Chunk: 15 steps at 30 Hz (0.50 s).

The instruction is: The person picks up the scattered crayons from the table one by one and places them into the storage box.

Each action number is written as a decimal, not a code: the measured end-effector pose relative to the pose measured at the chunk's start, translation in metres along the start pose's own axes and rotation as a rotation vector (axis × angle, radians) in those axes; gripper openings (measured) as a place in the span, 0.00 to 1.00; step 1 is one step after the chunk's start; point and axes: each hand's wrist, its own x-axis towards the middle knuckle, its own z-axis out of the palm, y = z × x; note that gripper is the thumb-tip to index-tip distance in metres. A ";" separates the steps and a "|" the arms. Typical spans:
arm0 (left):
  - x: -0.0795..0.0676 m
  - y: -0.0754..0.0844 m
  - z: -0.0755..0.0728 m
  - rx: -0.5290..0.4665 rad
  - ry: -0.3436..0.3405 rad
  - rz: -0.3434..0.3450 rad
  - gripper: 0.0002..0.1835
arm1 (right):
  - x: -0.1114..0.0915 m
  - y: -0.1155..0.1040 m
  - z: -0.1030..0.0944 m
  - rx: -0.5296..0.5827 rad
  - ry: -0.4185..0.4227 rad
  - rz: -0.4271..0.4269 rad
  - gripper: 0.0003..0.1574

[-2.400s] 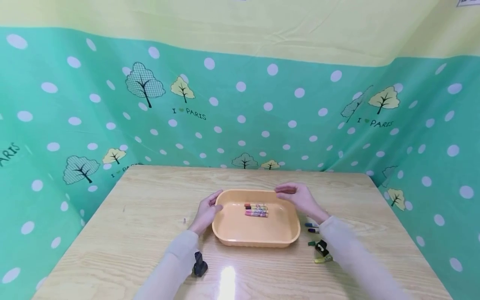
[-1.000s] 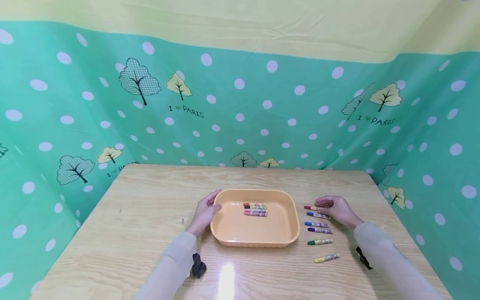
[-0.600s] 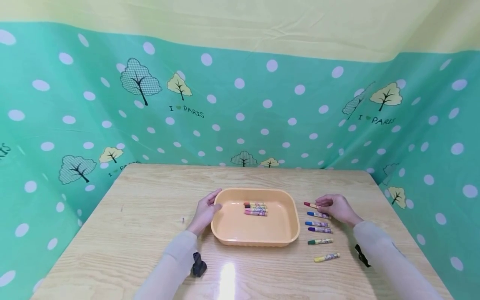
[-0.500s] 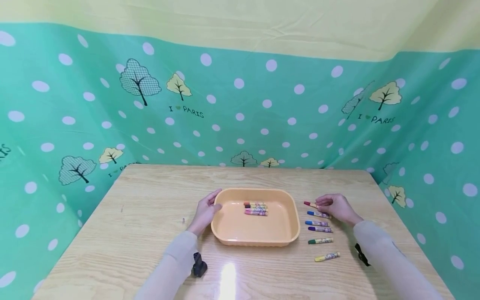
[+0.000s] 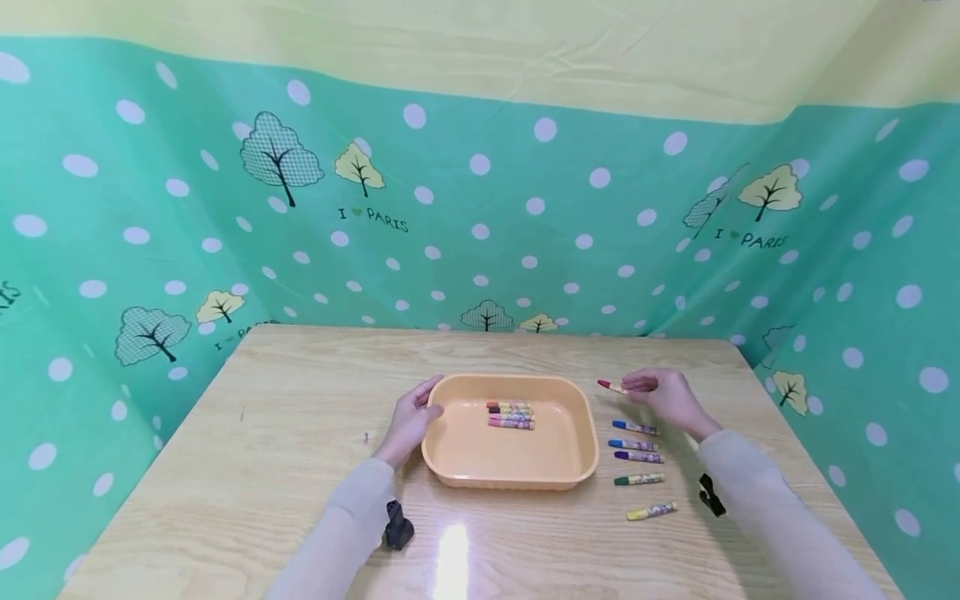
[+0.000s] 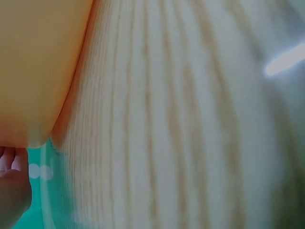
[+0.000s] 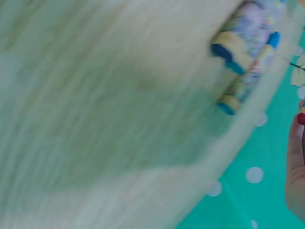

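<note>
My right hand (image 5: 672,402) pinches a red crayon (image 5: 611,387) above the table, just right of the tray. Its red end also shows in the right wrist view, at the fingers. My left hand (image 5: 409,425) grips the left side of a peach-coloured plastic tray (image 5: 510,482), thumb over the rim and fingers along the outside. Several crayons lie side by side in the tray, an orange crayon (image 5: 507,406) at the back and a pink crayon (image 5: 512,424) at the front. In the left wrist view the hand (image 6: 14,186) meets the tray's wall (image 6: 38,71).
Right of the tray lie a blue crayon (image 5: 635,427), a lighter blue crayon (image 5: 632,445), a purple crayon (image 5: 639,457), a green crayon (image 5: 639,480) and a yellow crayon (image 5: 652,512). A green dotted curtain (image 5: 480,267) hangs behind the wooden table (image 5: 300,392).
My right hand went from the tray's far rim to the red crayon beside the tray, took hold of it and lifted it slightly away and left. My left hand stayed on the tray.
</note>
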 end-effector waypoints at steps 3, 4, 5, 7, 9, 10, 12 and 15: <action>0.007 -0.010 -0.001 -0.020 -0.004 -0.003 0.31 | -0.003 -0.012 -0.003 0.017 0.013 -0.017 0.18; 0.010 -0.013 -0.001 -0.024 -0.003 -0.007 0.31 | -0.004 -0.015 -0.004 0.023 0.011 -0.017 0.19; 0.012 -0.017 -0.001 -0.027 -0.001 -0.013 0.31 | -0.005 -0.019 -0.005 0.028 0.010 -0.013 0.19; 0.016 -0.024 -0.001 -0.027 0.002 -0.017 0.31 | -0.006 -0.027 -0.006 0.032 0.005 -0.016 0.20; 0.018 -0.027 -0.001 -0.019 0.010 -0.014 0.31 | -0.007 -0.036 -0.005 0.035 -0.003 -0.025 0.20; 0.019 -0.028 -0.001 -0.014 0.014 -0.011 0.31 | -0.007 -0.040 -0.004 0.036 -0.007 -0.029 0.20; 0.020 -0.029 -0.001 -0.011 0.022 -0.005 0.31 | -0.007 -0.050 -0.001 0.043 -0.018 -0.040 0.20; 0.020 -0.029 -0.001 -0.014 0.034 -0.007 0.31 | -0.007 -0.063 0.006 0.062 -0.036 -0.055 0.19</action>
